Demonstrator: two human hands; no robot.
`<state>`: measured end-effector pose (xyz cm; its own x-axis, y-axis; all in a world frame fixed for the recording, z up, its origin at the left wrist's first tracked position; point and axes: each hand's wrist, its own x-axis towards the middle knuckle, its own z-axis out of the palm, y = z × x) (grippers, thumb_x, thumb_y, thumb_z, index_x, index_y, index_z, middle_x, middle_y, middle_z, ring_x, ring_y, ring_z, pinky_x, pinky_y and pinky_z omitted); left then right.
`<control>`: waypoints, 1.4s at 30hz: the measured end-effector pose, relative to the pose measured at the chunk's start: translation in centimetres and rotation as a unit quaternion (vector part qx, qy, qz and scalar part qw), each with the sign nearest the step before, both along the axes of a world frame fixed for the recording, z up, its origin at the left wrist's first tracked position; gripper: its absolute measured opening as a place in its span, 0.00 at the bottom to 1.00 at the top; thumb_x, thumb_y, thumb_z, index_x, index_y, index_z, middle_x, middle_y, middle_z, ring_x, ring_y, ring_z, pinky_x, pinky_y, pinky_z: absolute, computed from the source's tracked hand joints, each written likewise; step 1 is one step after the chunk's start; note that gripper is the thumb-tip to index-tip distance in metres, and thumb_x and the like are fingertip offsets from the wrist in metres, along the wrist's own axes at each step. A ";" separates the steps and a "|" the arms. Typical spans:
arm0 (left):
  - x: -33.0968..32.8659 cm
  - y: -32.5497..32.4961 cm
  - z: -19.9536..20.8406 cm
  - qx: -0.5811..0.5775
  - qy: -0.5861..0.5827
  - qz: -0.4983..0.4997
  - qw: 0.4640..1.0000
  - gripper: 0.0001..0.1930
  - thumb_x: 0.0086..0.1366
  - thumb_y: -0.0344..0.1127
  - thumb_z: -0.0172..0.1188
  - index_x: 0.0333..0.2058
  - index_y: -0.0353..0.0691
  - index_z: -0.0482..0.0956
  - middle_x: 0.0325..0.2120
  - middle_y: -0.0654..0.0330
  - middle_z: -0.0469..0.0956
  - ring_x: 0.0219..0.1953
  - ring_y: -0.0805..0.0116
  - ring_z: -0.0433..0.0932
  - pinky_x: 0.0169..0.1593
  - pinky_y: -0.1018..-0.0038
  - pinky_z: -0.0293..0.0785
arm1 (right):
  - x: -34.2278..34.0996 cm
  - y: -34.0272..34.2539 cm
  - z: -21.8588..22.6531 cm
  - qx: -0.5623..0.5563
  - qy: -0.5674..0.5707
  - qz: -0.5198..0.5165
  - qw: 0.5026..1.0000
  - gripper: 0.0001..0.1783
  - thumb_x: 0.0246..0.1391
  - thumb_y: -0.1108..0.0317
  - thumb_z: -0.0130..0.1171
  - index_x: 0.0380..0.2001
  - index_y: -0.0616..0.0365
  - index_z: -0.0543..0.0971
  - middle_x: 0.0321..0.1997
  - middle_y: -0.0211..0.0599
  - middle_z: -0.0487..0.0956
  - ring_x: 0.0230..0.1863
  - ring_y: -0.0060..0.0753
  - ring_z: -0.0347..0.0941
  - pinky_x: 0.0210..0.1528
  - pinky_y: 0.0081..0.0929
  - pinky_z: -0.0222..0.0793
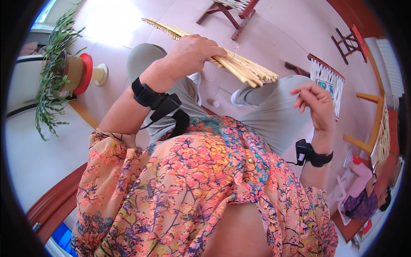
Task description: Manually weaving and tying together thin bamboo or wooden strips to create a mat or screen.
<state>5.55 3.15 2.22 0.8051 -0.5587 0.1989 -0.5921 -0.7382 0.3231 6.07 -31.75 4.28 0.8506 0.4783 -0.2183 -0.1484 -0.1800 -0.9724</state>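
Observation:
A bundle of thin, pale wooden sticks (250, 70) lies slantwise above my knees, its ends fanned toward the right. My left hand (195, 51) is wrapped over the middle of this bundle from above. Something thin and clear hangs by the sticks, too fine to make out. Off to the right, above my right thigh, my right hand (316, 100) is raised apart from the bundle. Its fingers are curled in toward the thumb as in a pinch, and whatever may be between the fingertips is too small to see.
A stool with a white cord seat (323, 73) stands by my right knee with a phone (326, 87) on it. Further stools stand beyond on the tiled floor. A potted plant (58, 73) is at left. Another person (364, 197) sits at lower right, near a wooden frame (370, 124).

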 end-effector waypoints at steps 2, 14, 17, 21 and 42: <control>-0.7 2.0 -0.5 0.000 -0.016 0.006 1.000 0.21 0.43 0.19 0.53 0.37 0.45 0.79 0.35 0.59 0.78 0.40 0.58 0.75 0.45 0.67 0.71 | 1.0 3.9 0.2 -0.026 -0.068 0.000 0.997 0.10 0.54 0.70 0.52 0.35 0.65 0.77 0.31 0.33 0.78 0.29 0.16 0.72 0.27 0.13 0.64; -6.0 5.0 -3.5 -0.060 -0.086 0.071 0.992 0.11 0.45 0.26 0.59 0.31 0.46 0.81 0.33 0.63 0.79 0.44 0.64 0.76 0.56 0.61 0.64 | 0.7 19.2 -7.7 0.067 -0.023 0.204 0.976 0.06 0.46 0.74 0.59 0.29 0.61 0.80 0.28 0.28 0.76 0.30 0.15 0.69 0.35 0.16 0.66; -6.7 5.2 -3.8 -0.050 -0.088 0.051 0.993 0.08 0.46 0.28 0.58 0.28 0.44 0.81 0.31 0.64 0.79 0.44 0.64 0.76 0.57 0.61 0.64 | -0.1 19.5 -8.4 0.107 0.004 0.233 0.967 0.05 0.42 0.76 0.62 0.27 0.60 0.80 0.27 0.27 0.75 0.30 0.16 0.69 0.34 0.15 0.65; -7.5 4.8 -4.5 -0.069 -0.087 0.037 0.993 0.06 0.47 0.30 0.56 0.25 0.43 0.80 0.28 0.63 0.78 0.41 0.66 0.77 0.55 0.62 0.65 | -0.9 19.1 -8.8 0.109 -0.021 0.277 0.954 0.06 0.42 0.77 0.62 0.27 0.60 0.80 0.27 0.25 0.74 0.31 0.16 0.69 0.36 0.15 0.65; -6.1 3.5 -3.2 -0.128 -0.119 0.134 0.975 0.09 0.44 0.25 0.57 0.25 0.45 0.82 0.27 0.62 0.80 0.38 0.67 0.78 0.49 0.69 0.66 | -0.3 18.7 -8.2 0.152 -0.013 0.186 0.971 0.04 0.47 0.72 0.61 0.28 0.58 0.79 0.30 0.24 0.76 0.31 0.13 0.68 0.35 0.13 0.65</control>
<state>-0.56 6.62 -1.02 0.8294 -0.2413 0.5038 -0.4694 -0.7901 0.3943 5.74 -13.08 -3.95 0.6107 0.7918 0.0004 -0.1024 0.0794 -0.9916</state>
